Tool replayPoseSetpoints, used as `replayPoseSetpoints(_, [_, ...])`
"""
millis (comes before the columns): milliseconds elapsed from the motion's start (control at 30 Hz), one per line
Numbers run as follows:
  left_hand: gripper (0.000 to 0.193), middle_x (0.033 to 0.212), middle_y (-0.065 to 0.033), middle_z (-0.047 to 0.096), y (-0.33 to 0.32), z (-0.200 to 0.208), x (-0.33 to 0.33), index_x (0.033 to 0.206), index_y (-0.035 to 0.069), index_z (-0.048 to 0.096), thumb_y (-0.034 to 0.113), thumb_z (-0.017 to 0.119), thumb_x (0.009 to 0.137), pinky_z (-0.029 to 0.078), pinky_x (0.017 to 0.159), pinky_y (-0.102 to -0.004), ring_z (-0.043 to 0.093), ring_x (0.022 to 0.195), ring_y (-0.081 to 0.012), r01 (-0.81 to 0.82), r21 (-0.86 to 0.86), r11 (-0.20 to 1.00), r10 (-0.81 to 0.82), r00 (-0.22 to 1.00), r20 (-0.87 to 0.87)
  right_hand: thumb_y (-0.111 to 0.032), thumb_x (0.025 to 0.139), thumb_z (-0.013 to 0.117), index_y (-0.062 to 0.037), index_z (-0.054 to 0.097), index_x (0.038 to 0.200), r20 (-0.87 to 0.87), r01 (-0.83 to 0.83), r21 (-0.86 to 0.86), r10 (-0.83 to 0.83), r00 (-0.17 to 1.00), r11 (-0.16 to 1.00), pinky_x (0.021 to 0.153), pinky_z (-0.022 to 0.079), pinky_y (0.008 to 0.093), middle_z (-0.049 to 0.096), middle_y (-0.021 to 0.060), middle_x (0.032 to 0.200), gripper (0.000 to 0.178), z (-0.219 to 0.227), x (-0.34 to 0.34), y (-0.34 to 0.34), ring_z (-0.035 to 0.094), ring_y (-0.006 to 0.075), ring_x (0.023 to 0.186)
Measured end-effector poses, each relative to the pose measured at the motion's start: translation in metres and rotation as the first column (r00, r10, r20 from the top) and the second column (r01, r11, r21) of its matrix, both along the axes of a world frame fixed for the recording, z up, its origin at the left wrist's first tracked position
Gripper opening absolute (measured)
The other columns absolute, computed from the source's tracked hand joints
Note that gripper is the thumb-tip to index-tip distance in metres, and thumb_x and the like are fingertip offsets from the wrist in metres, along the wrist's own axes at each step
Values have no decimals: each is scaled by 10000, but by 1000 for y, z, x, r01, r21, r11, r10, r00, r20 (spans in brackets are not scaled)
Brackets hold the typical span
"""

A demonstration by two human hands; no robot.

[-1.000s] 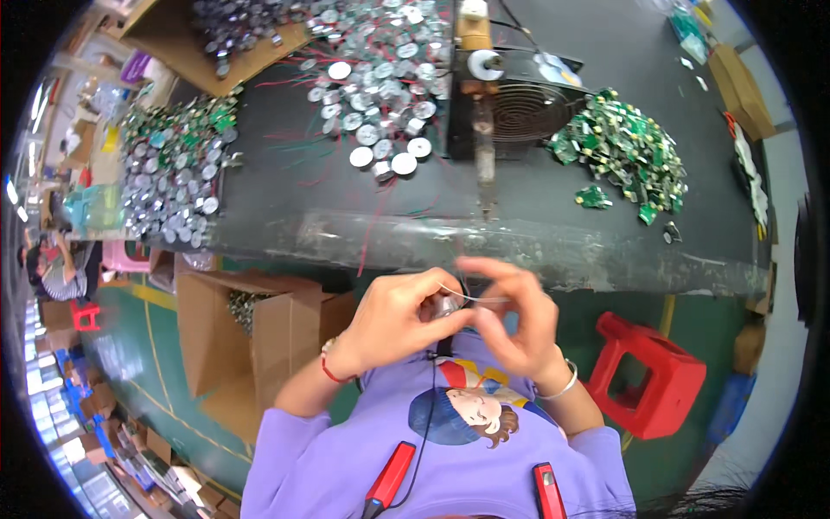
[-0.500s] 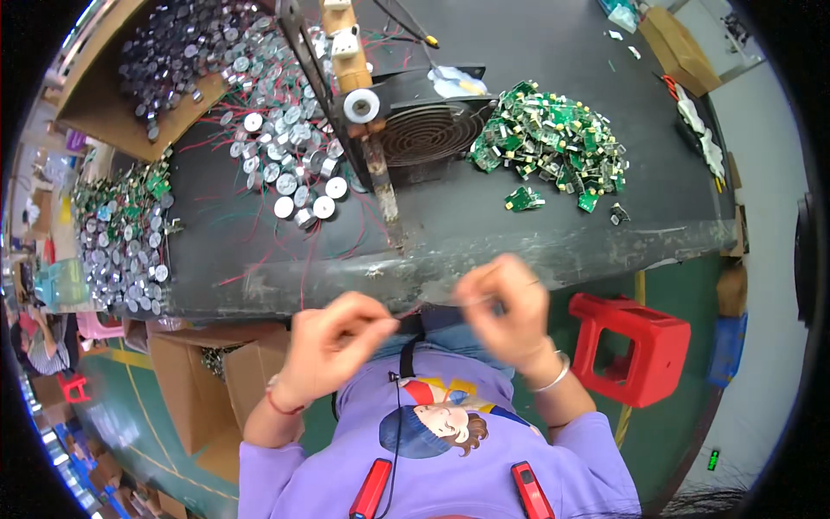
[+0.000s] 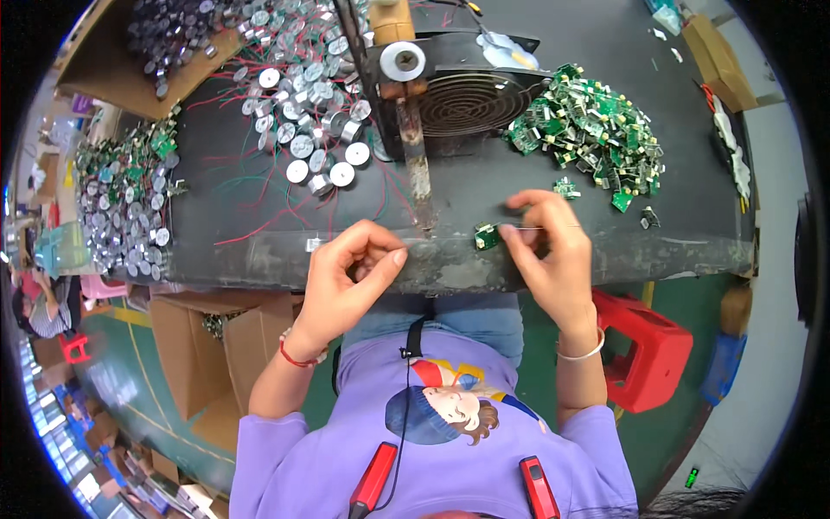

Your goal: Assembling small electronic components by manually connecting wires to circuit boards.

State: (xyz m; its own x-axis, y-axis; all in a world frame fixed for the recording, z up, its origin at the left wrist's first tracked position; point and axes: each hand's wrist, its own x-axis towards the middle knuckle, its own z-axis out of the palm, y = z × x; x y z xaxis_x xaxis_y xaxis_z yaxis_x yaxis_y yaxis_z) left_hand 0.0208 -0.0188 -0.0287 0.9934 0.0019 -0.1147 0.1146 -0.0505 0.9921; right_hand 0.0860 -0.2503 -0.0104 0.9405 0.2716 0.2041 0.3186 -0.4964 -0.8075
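Green board (image 3: 487,236): 1, between left hand (image 3: 344,281) (curled fingers) and right hand (image 3: 558,264) (parted fingers) | hands: 2, holds unclear

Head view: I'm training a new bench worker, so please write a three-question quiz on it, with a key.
1. Which is nearest the single green board on the worn front edge of the bench? A) left hand; B) right hand; C) open carton.
2. True or false: the fan stands between the round silver parts and the pile of green boards.
3. Fill in the colour: the person's shirt is ____.

Key: 1. B; 2. True; 3. Purple.
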Motion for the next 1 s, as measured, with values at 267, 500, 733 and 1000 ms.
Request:
replayPoseSetpoints(267, [51,781,28,556,-3,6,4,853,2,585,20,632,861,382,601,-157,468,693,4,20,-169,985,-31,997,-64,-80,716,760,-33,521,722,186,5,-153,23,982,988,497,434,301,601,58,847,244,-16,-12,14,509,164,535])
replayPoseSetpoints(500, [66,839,-5,607,-5,4,-3,912,-19,630,16,654,862,439,663,-165,526,725,-19,-33,-221,975,15,996,-83,19,736,711,-28,474,668,48,102,-8,-102,994,995,510,459,290,692,117,914,251,-17,-25,17,566,165,568])
replayPoseSetpoints(733, [32,746,-1,613,-8,-1,-2,857,22,695,28,690,826,369,501,-196,495,609,-35,-83,234,969,40,983,181,70,696,679,-38,476,661,205,-21,69,7,979,997,556,452,306,694,111,941,233,-25,-34,22,555,197,597])
replayPoseSetpoints(1000, [54,775,21,566,-8,-1,-7,851,28,683,78,694,834,286,483,-182,416,579,-17,-96,86,992,86,990,116,86,676,677,-42,482,664,201,-173,234,127,971,957,559,470,275,686,117,958,234,-21,-32,31,582,178,628])
